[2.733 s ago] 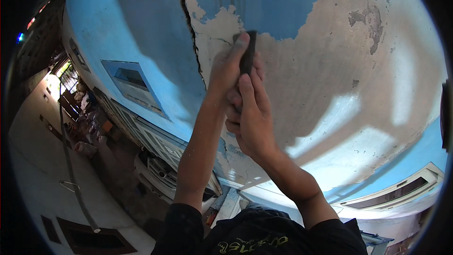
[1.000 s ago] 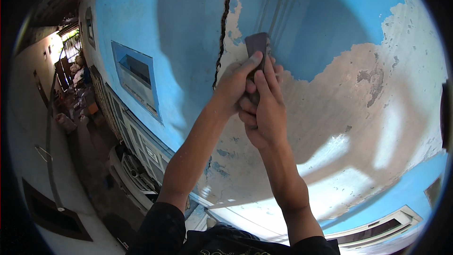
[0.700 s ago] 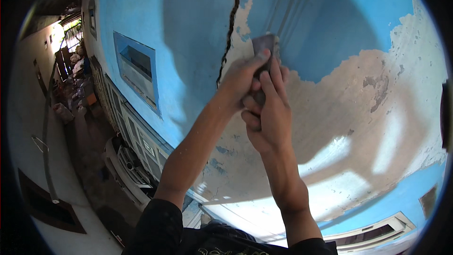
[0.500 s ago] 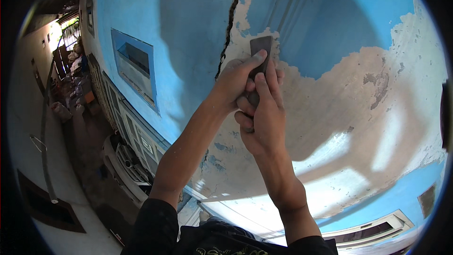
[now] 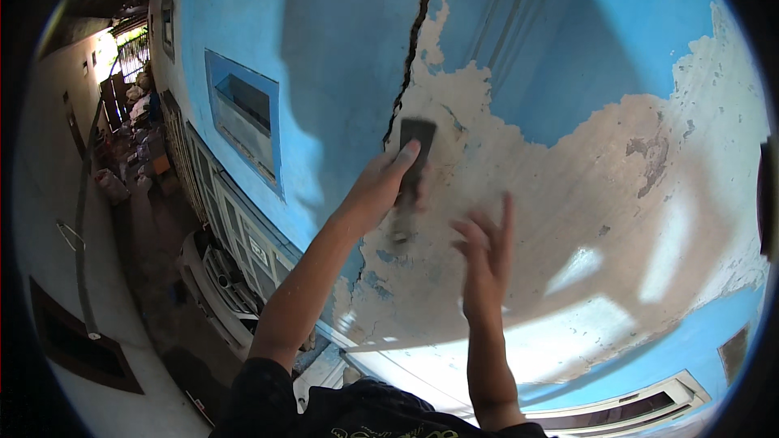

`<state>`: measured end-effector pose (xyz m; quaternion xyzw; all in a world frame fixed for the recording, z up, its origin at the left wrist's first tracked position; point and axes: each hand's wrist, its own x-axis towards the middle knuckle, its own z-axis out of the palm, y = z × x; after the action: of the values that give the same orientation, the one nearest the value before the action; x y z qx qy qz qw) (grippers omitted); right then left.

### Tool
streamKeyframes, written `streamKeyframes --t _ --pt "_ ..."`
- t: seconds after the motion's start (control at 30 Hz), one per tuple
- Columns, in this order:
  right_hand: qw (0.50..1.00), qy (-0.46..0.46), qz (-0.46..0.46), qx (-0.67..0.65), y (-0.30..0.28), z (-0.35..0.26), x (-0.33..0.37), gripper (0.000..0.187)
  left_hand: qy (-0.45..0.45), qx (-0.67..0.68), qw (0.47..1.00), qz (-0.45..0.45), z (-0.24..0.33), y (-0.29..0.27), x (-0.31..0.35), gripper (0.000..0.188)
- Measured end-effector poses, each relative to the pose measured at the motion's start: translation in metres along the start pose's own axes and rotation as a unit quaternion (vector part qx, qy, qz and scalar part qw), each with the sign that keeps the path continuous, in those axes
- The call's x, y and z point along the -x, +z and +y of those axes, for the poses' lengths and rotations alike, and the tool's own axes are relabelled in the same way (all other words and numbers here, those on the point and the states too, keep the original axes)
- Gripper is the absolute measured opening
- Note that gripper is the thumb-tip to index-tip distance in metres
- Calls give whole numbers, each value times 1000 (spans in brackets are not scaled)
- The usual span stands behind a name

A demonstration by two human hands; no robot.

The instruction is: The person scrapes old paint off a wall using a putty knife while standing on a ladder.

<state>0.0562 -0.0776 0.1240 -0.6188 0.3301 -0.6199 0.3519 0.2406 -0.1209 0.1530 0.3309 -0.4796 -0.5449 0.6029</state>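
Against the peeling blue wall (image 5: 568,57), beside the dark crack (image 5: 410,57), we clamped our left hand (image 5: 381,186) on the scraper (image 5: 412,162), our right hand (image 5: 487,251) spread loose and apart nearby, judging a flat blade should lift paint cleanly.
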Motion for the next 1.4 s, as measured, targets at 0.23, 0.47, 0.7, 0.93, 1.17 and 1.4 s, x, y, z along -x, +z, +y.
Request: streamKeyframes --t 0.23,0.47,0.7,0.93,1.17,1.4 --pt "798 -186 446 360 -141 23 32 45 -52 -44 998 -12 -17 -1 17 43" --pt "705 -37 422 569 -181 51 54 80 304 -362 876 93 11 14 -17 36" --pt "675 -21 382 631 -199 69 62 78 406 -571 696 156 43 43 -25 42" --pt "677 -36 381 629 -205 74 63 80 213 -632 733 132 32 48 -11 50" --pt "670 -53 374 639 -211 89 63 84 386 -646 644 139 51 34 -29 53" --pt "687 -52 356 631 -213 84 64 86 217 -644 713 172 43 38 -18 50"
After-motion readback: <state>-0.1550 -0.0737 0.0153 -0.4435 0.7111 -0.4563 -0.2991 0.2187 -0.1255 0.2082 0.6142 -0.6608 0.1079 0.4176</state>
